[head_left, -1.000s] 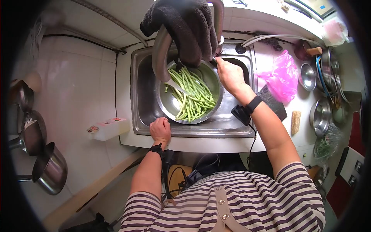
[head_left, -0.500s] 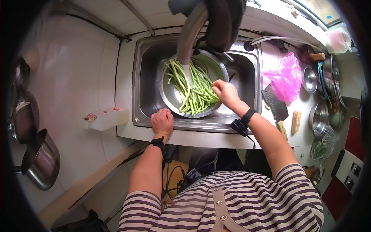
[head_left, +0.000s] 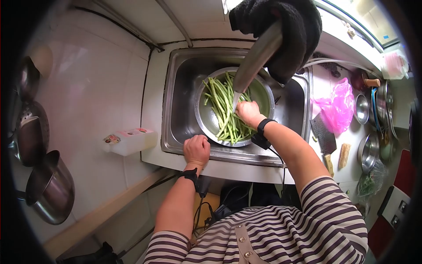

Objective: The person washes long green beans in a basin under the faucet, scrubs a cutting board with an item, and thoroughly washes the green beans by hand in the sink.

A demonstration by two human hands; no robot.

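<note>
Long green beans [head_left: 218, 105] lie in a round metal bowl [head_left: 265, 94] inside the steel sink [head_left: 176, 108]. Water from the faucet [head_left: 259, 59] runs down onto the beans. My right hand [head_left: 249, 113] is in the bowl, its curled fingers closed among the beans beside the stream; the fingertips are hidden. My left hand [head_left: 196, 149] rests in a loose fist on the sink's front rim, left of the bowl, with nothing visible in it. A black cloth [head_left: 301, 37] hangs over the faucet.
On the right counter lie a cleaver [head_left: 324, 135], a pink plastic bag [head_left: 340, 108], a brown block [head_left: 344, 155] and metal bowls [head_left: 368, 152]. A plastic bottle [head_left: 134, 141] is left of the sink. Pots [head_left: 50, 189] are at the far left.
My right hand has moved from above the bowl's right edge inward and down among the beans, close to the water. My left hand stays on the rim. The whole view has shifted.
</note>
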